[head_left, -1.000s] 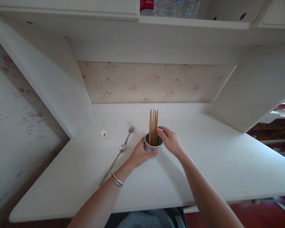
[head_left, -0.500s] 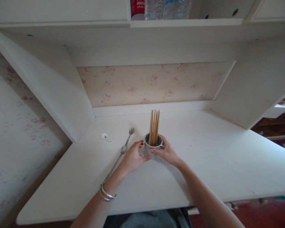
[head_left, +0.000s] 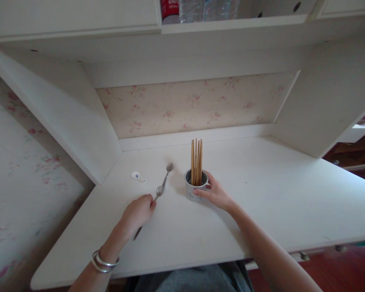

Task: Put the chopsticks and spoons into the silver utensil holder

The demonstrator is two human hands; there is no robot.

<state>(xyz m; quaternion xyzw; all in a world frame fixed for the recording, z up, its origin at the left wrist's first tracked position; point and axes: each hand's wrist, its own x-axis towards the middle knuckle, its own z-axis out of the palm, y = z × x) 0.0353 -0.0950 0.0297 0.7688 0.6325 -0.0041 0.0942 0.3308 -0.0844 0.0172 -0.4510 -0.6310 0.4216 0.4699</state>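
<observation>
A perforated metal utensil holder [head_left: 194, 194] stands upright on the desk with several wooden chopsticks [head_left: 196, 162] in it. My right hand [head_left: 214, 194] wraps around the holder's right side, thumb across its front. To the left, my left hand [head_left: 140, 211] is closed around the handle of a long metal spoon [head_left: 159, 191], whose bowl points away from me; the handle's end shows below the hand. Just beyond that bowl lies a second metal spoon [head_left: 169, 166]. Farther left is a small white spoon [head_left: 136, 175] with a blue mark.
The white desk [head_left: 280, 194] has side panels and a raised shelf [head_left: 182, 44] overhead. A red container [head_left: 170, 10] and clear plastic bottles [head_left: 207, 10] stand in the shelf. Floral wallpaper [head_left: 12, 162] covers the wall at left.
My left hand has left the utensil holder's side, moved left and toward me, and closed on the long spoon's handle. My right hand stays on the holder.
</observation>
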